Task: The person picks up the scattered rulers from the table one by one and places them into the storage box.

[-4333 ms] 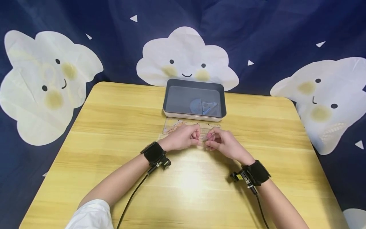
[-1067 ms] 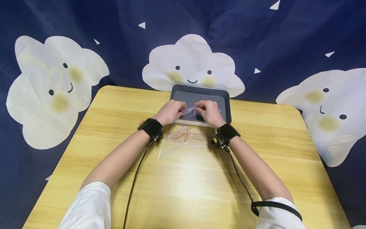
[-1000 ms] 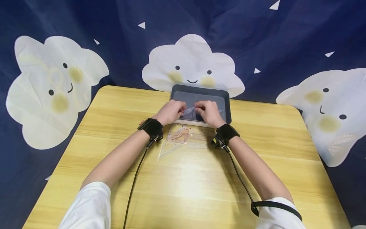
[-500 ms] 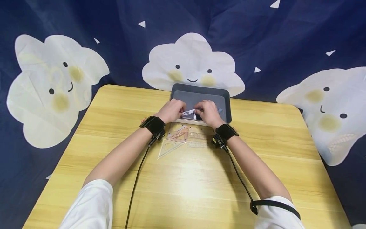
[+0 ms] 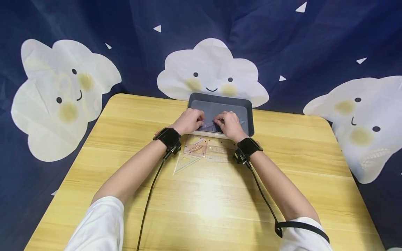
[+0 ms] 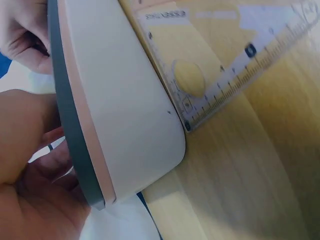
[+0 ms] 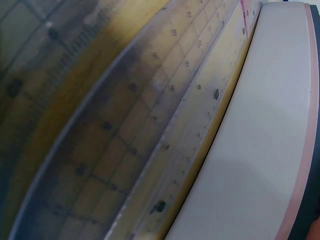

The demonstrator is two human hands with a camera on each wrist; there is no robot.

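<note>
A grey-lined tray (image 5: 220, 98) stands at the back middle of the table. Between my two hands, low inside its near part, is a clear set square (image 5: 207, 126). My left hand (image 5: 188, 121) reaches over the near left rim, its curled fingers holding the set square's left end. From the right, thumb and fingers of my right hand (image 5: 230, 123) pinch towards its upper end. The left wrist view shows my left hand (image 6: 30, 175) behind the tray's wall (image 6: 115, 100), which hides the fingertips. A bluish set square (image 5: 242, 121) shows in the tray beyond my right hand.
In front of the tray lie an orange-tinted square piece (image 5: 195, 149), a clear triangle (image 5: 185, 163) and clear rulers (image 5: 218, 150). The right wrist view shows the rulers (image 7: 170, 115) alongside the tray's white wall (image 7: 245, 130). A cable trails from each wrist.
Earlier both hands worked over the rulers in front of the tray; they have moved forward into it with the set square. Over the last half second the set square tipped flatter, losing its white glare.
</note>
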